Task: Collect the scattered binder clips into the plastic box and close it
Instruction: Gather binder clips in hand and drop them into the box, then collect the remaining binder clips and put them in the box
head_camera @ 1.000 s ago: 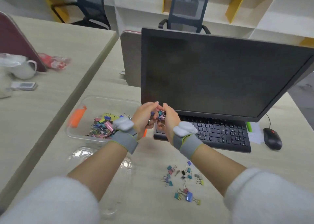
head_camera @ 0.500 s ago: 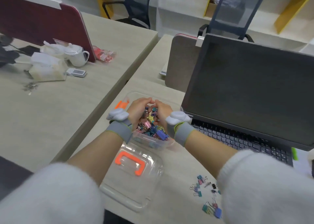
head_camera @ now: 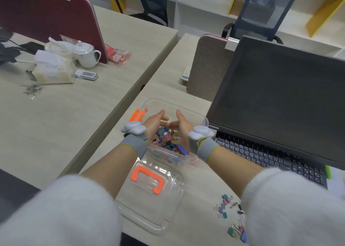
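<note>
Many coloured binder clips lie heaped in the clear plastic box on the desk, beside the monitor. The left hand and right hand hover over the heap, palms facing, fingers spread and gripping nothing. The lid lies just nearer; loose clips remain scattered at right.

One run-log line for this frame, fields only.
hands: left hand and right hand open over plastic box | clips: pile inside | loose clips: on desk | lid: off
</note>
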### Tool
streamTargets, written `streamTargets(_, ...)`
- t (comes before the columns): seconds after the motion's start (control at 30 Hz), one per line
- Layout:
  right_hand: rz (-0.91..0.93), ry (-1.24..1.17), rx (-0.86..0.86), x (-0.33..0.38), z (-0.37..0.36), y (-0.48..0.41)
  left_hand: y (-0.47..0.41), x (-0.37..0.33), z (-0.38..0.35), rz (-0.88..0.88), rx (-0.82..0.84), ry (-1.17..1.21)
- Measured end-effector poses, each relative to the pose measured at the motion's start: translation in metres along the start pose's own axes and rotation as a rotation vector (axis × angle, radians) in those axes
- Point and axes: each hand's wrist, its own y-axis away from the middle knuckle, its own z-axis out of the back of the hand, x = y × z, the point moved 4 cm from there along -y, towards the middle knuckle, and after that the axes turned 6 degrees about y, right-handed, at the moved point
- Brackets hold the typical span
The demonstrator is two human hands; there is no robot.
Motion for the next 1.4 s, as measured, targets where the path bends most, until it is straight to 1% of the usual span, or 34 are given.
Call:
streamTargets(0.13,-0.015,0.067,0.048,-0.004,0.004,0.003,0.003,0.002,-0.002,0.013,0.025,-0.003)
streamTargets(0.3,0.041,0.108,-0.005,-0.003,0.018,0.010,0.009,-0.004,-0.011,-0.029,0.006,-0.056)
streamTargets(0.47,0.174,-0.006,-0.035,-0.006,0.054,0.024,0.020,-0.016,-0.045,-0.165,0.027,-0.079)
streamTargets(0.6,0.272,-0.049,-0.145,-0.022,0.104,0.039,0.034,-0.016,-0.091,-0.284,0.097,-0.101)
streamTargets(0.67,0.270,-0.035,-0.221,-0.039,0.132,0.045,0.041,-0.012,-0.118,-0.325,0.143,-0.103)
streamTargets(0.73,0.221,-0.033,-0.283,-0.061,0.157,0.052,0.046,-0.002,-0.143,-0.354,0.196,-0.119)
streamTargets(0.83,0.147,-0.026,-0.346,-0.097,0.191,0.063,0.050,0.022,-0.177,-0.378,0.272,-0.251)
streamTargets(0.9,0.124,0.015,-0.401,-0.118,0.209,0.070,0.049,0.040,-0.190,-0.389,0.292,-0.339)
streamTargets(1.0,0.122,0.165,-0.519,-0.160,0.237,0.088,0.050,0.076,-0.212,-0.364,0.350,-0.464)
streamTargets(1.1,0.138,0.449,-0.528,-0.201,0.253,0.104,0.052,0.111,-0.222,-0.345,0.425,-0.626)
streamTargets(1.17,0.136,0.637,-0.484,-0.226,0.258,0.113,0.054,0.133,-0.224,-0.303,0.466,-0.742)
streamTargets(1.23,0.165,0.829,-0.425,-0.243,0.253,0.120,0.057,0.153,-0.220,-0.312,0.503,-0.885)
streamTargets(1.33,0.267,1.036,-0.319,-0.270,0.242,0.127,0.063,0.182,-0.218,-0.446,0.545,-1.182)
streamTargets(1.4,0.344,1.102,-0.255,-0.283,0.232,0.129,0.066,0.196,-0.217,-0.540,0.561,-1.267)
